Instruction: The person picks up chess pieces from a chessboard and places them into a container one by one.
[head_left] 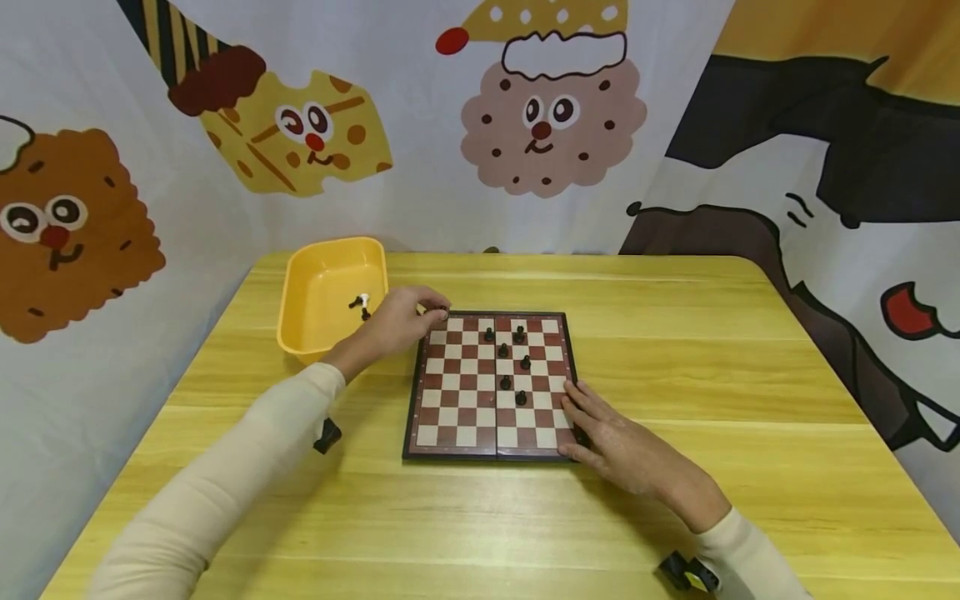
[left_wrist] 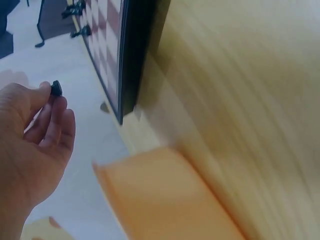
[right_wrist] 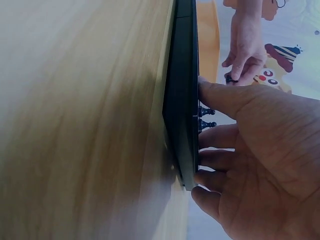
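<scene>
Black, a chess piece (left_wrist: 56, 88) was pinched by the left hand (head_left: 399, 322) near the chessboard's (head_left: 456, 400) far left corner, left of the standing pieces (head_left: 526, 363); the right edge was touched by the right hand's (head_left: 624, 448) outstretched fingers.

The left hand (head_left: 401, 321) is pinching one piece (left_wrist: 56, 88) — rightward, one chessboard (head_left: 457, 402) is bearing six black pieces (head_left: 503, 351); leftward, one tray (head_left: 318, 304) is holding small pieces (head_left: 364, 299) (overlapping, uncountable).

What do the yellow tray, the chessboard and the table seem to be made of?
Yellow tray: probably plastic, slightly glossy, given its smooth, rounded, molded-looking corners.
Chessboard: likely plastic, smooth; its black sides look plain and uniform.
Table: wood or wood-look laminate, satin; streaky grain shows.
</scene>
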